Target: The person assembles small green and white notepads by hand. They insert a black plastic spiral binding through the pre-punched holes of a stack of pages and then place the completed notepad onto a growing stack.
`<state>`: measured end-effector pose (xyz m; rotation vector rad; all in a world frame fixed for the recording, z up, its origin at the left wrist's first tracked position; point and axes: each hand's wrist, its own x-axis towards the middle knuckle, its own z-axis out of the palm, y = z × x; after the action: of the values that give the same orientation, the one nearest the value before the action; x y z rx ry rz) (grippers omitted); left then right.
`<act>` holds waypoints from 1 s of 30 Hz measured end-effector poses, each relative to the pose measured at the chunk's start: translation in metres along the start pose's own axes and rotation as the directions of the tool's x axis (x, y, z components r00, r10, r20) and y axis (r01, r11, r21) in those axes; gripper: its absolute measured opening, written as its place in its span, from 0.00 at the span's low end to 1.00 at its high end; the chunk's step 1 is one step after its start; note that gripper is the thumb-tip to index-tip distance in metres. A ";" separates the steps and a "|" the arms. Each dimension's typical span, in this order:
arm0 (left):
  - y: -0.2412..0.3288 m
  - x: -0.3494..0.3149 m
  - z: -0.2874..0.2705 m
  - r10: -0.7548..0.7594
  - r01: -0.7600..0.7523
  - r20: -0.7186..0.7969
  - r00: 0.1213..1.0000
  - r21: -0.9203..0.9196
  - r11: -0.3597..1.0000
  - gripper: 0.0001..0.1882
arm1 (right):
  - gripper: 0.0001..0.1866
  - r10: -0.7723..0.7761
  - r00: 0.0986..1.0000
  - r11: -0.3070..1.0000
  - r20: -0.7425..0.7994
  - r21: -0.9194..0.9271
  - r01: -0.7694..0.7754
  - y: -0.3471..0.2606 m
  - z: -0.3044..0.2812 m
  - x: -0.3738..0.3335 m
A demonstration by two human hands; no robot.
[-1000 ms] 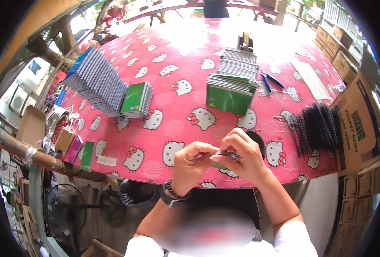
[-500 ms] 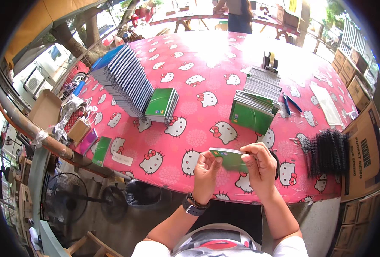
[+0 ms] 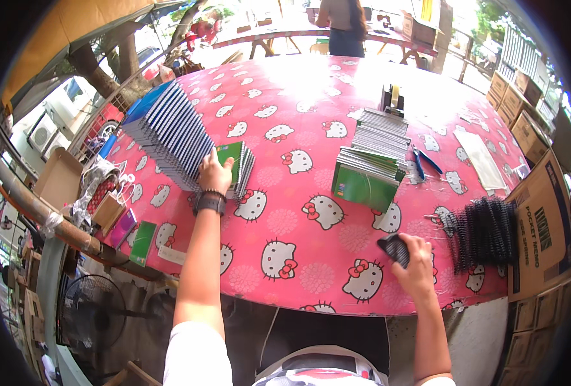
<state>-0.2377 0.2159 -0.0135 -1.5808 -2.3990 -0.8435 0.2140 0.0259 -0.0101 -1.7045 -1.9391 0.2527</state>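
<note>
My left hand [image 3: 216,175] reaches to the short stack of green spiral notebooks [image 3: 241,168] and grips the top green notebook [image 3: 229,153] by its left side. Part of that cover is hidden under the fingers. Tall rows of blue spiral notebooks [image 3: 173,132] stand against the stack's left. Over the table's near right part, my right hand [image 3: 417,265] has its fingers and thumb closed on a small black ribbed object [image 3: 396,249], whose exact kind I cannot make out. Ahead of it lies a leaning row of green-covered notepads [image 3: 366,183].
Black plastic spiral coils [image 3: 485,235] are heaped beside a cardboard carton [image 3: 543,225] at right. Blue-handled pliers [image 3: 427,162] and a tape dispenser [image 3: 393,100] sit farther back. A green booklet [image 3: 143,243] lies near the left edge. Across the far side, a person [image 3: 345,29] stands by another table.
The green notebook held between both hands has gone to the short stack at left with my left hand. My right hand has moved slightly right and down and taken hold of the black ribbed object.
</note>
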 end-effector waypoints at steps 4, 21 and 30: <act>0.036 -0.024 -0.014 0.049 -0.085 0.251 0.967 0.133 0.987 0.47 | 0.26 0.024 0.952 0.994 -0.306 -0.095 -0.056 0.051 -0.005 0.030; 0.083 -0.126 -0.068 0.514 -0.538 -0.211 0.831 -0.537 0.650 0.29 | 0.13 -0.349 0.839 0.926 -0.418 -0.017 0.377 -0.006 0.014 0.132; 0.124 -0.235 -0.046 0.410 0.313 0.356 0.840 -0.934 0.169 0.27 | 0.08 -0.138 0.985 0.744 -0.100 0.646 0.170 -0.042 0.027 0.018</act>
<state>-0.0337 0.0393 -0.0265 -2.5568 -1.8913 -2.7312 0.1631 0.0413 -0.0080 -1.0641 -1.6592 0.7292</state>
